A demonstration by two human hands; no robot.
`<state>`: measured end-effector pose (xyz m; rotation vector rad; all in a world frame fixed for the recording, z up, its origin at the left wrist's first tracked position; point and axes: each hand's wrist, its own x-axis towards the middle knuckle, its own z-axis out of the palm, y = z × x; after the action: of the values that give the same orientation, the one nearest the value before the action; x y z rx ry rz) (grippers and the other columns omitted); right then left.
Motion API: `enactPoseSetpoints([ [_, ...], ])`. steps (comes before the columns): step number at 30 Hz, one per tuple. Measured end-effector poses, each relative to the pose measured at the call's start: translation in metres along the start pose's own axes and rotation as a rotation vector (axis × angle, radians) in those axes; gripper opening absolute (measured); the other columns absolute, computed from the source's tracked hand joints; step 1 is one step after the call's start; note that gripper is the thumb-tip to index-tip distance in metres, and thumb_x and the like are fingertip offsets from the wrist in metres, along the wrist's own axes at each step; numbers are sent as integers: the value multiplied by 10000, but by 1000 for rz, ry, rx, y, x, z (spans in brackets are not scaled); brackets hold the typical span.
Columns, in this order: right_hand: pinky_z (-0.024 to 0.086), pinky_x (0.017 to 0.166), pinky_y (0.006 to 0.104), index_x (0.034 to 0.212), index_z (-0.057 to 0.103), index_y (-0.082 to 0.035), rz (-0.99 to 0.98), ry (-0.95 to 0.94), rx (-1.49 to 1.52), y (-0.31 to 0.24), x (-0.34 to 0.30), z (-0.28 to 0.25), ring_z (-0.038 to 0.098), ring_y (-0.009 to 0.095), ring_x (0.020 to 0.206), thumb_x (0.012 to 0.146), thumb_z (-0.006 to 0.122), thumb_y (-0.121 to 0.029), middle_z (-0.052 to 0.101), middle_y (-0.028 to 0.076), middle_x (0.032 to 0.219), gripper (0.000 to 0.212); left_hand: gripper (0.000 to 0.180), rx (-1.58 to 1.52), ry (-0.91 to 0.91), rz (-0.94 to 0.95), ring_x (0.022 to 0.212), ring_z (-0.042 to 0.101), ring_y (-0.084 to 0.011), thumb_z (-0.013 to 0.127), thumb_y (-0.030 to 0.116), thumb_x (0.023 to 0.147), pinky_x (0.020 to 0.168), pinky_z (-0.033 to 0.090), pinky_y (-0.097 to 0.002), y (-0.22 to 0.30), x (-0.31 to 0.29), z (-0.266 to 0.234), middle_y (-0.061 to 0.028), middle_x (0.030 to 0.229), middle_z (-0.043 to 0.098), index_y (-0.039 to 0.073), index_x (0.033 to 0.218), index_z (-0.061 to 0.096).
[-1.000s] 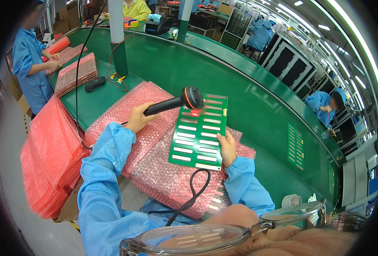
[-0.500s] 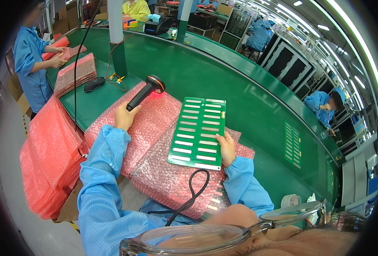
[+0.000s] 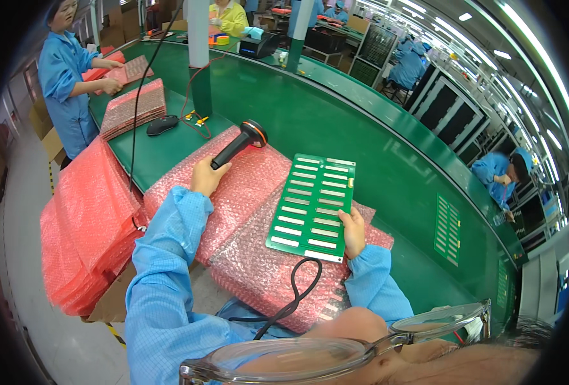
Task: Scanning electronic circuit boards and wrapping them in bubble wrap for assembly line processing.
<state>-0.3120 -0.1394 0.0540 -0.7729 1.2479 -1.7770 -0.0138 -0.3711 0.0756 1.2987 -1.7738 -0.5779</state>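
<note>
My left hand (image 3: 209, 177) grips the handle of a black barcode scanner (image 3: 241, 144) with an orange ring around its head. The scanner points away, over red bubble-wrap bags (image 3: 188, 172) on the green bench. In my right hand (image 3: 353, 232) is a green circuit board (image 3: 313, 206) with two columns of long pale connectors, held by its right edge with the thumb on top. The board is tilted above a stack of bubble-wrapped pieces (image 3: 249, 256). A looped black cable (image 3: 296, 292) lies across the front of that stack, nearest my body.
More red bubble-wrap bags (image 3: 85, 231) hang off the left side. A wrapped stack (image 3: 134, 110), a black mouse (image 3: 162, 125) and a post (image 3: 199, 58) stand farther back. Another circuit board (image 3: 447, 230) lies on the green surface (image 3: 387, 173) to the right. Co-workers stand left and right.
The whole view has shifted, so most things sit farther right. The scanner's red glow on the bubble wrap no longer shows. Both hands keep their holds. The co-worker at left has moved their hands.
</note>
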Motion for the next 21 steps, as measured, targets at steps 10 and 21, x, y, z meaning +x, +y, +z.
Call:
enactPoseSetpoints([
  [10,500,762,309,1111,505,10,-41,6,83,-18,-5,-5,604,198,858,859,501,-74,603,124,1021,266,526,486,189,373,898,518,-348,717,387,689,784,426,-413,18,-16,-9,-200,954,553,-10,999,566],
  [21,535,767,368,1144,474,-4,-98,97,314,-65,-32,-60,621,265,880,893,439,-153,599,150,1020,294,338,76,-838,1050,729,615,-309,547,372,815,603,501,-399,175,-212,41,-138,826,589,37,825,592],
])
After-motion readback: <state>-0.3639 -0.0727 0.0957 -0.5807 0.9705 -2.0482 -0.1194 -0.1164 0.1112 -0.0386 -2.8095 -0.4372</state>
